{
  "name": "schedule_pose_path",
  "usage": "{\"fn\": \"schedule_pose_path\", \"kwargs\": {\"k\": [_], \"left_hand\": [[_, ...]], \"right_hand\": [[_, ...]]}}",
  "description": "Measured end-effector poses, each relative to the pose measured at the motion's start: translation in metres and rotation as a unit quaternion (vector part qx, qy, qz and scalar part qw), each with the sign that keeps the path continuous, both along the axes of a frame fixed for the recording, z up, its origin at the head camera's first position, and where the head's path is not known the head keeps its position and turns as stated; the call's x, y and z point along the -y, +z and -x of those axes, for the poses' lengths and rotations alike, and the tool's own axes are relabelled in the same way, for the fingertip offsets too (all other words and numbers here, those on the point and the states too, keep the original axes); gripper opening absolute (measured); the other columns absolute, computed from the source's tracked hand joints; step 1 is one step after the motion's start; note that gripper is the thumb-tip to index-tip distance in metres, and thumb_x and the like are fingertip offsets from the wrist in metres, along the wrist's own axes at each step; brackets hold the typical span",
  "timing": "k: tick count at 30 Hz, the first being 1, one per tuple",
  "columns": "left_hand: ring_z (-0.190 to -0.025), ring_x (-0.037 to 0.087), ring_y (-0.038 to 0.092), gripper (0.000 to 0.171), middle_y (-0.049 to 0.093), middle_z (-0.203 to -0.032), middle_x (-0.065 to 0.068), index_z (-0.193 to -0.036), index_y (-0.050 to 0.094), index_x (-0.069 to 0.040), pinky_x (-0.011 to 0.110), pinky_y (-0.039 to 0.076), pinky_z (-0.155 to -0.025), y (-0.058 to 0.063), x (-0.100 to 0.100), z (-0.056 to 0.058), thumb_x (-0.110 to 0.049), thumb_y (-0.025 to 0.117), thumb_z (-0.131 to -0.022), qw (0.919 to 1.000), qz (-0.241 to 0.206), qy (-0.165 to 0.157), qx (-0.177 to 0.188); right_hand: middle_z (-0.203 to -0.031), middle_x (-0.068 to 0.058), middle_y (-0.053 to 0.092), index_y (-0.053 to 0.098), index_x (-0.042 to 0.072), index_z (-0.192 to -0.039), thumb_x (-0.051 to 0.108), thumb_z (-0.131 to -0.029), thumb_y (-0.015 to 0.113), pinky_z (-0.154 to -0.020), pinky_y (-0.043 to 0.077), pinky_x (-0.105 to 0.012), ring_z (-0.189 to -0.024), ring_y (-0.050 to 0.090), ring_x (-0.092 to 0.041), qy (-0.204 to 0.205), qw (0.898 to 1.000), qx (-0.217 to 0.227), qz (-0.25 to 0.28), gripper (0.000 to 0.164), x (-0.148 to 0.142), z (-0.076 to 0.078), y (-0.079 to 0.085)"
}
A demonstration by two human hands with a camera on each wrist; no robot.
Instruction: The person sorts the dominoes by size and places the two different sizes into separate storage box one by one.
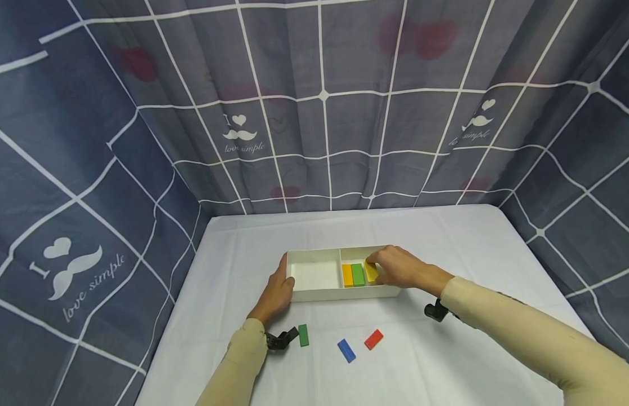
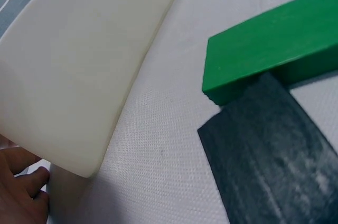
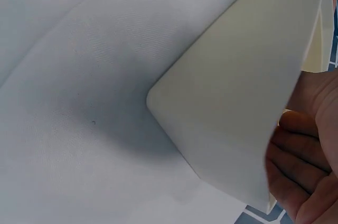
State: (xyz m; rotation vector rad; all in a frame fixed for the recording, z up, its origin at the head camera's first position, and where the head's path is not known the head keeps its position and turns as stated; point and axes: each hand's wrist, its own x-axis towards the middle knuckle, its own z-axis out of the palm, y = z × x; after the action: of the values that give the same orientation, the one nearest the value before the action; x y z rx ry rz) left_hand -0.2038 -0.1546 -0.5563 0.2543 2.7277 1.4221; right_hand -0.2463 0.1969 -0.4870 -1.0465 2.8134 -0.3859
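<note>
Near box (image 1: 314, 295), head view only: red block (image 1: 373, 339), blue block (image 1: 346, 351)

Box (image 1: 340, 295) on table (image 1: 436, 228) | blocks (image 1: 357, 275) in right compartment (image 1: 351, 256) | loose blocks (image 1: 346, 351) before box (near side)

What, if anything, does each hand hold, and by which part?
Left hand: the white box, by its left end. Right hand: apparently a yellow block; the exact place of that hold is hidden.

Six blocks (image 1: 346, 351), one box (image 1: 340, 294), two hands (image 1: 275, 294), one table (image 1: 436, 237)
</note>
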Motion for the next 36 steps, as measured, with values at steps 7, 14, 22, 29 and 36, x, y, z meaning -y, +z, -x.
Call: {"fn": "schedule_pose_path", "kwargs": {"k": [7, 14, 22, 29, 36], "left_hand": [[-0.161, 0.045, 0.038, 0.076, 0.039, -0.174, 0.023, -0.175, 0.013, -0.007, 0.066, 0.029, -0.13, 0.001, -0.001, 0.001, -0.004, 0.035, -0.103, 1.0, -0.005, -0.002, 0.002], [-0.159, 0.044, 0.04, 0.076, 0.04, -0.173, 0.023, -0.175, 0.015, -0.006, 0.066, 0.03, -0.13, 0.002, -0.001, 0.001, -0.004, 0.036, -0.102, 1.0, 0.0, -0.001, -0.002], [-0.16, 0.044, 0.039, 0.076, 0.039, -0.173, 0.024, -0.175, 0.013, -0.005, 0.065, 0.03, -0.13, 0.002, -0.001, 0.001, -0.004, 0.036, -0.102, 1.0, 0.002, -0.002, 0.002], [-0.157, 0.044, 0.043, 0.076, 0.041, -0.172, 0.024, -0.175, 0.014, -0.006, 0.066, 0.033, -0.128, 0.001, 0.0, -0.001, -0.004, 0.036, -0.103, 1.0, 0.002, 0.0, 0.007], [-0.161, 0.045, 0.038, 0.076, 0.037, -0.174, 0.024, -0.175, 0.012, -0.006, 0.066, 0.029, -0.13, 0.001, 0.0, -0.001, -0.004, 0.035, -0.103, 1.0, 0.0, -0.001, 0.007]], "right_hand": [[-0.108, -0.004, 0.082, 0.082, 0.004, -0.12, 0.016, -0.079, 0.1, -0.09, 0.064, -0.041, -0.093, 0.071, -0.015, 0.008, 1.0, -0.012, -0.009, 0.047, 0.0, 0.004, -0.005], [-0.101, -0.004, 0.081, 0.082, 0.003, -0.117, 0.013, -0.077, 0.1, -0.084, 0.063, -0.036, -0.084, 0.065, -0.013, 0.012, 1.0, -0.009, -0.01, 0.045, 0.002, 0.007, -0.008], [-0.104, -0.007, 0.083, 0.083, 0.001, -0.118, 0.016, -0.079, 0.1, -0.086, 0.062, -0.038, -0.085, 0.065, -0.013, 0.019, 1.0, -0.004, -0.012, 0.045, 0.005, 0.011, -0.014], [-0.102, -0.006, 0.083, 0.083, 0.001, -0.117, 0.018, -0.079, 0.1, -0.088, 0.062, -0.04, -0.081, 0.062, -0.012, 0.022, 1.0, -0.005, -0.017, 0.045, 0.01, 0.011, -0.016], [-0.1, -0.007, 0.083, 0.083, 0.0, -0.114, 0.018, -0.078, 0.101, -0.087, 0.061, -0.04, -0.08, 0.062, -0.013, 0.022, 1.0, -0.006, -0.011, 0.044, 0.009, 0.013, -0.019]]}}
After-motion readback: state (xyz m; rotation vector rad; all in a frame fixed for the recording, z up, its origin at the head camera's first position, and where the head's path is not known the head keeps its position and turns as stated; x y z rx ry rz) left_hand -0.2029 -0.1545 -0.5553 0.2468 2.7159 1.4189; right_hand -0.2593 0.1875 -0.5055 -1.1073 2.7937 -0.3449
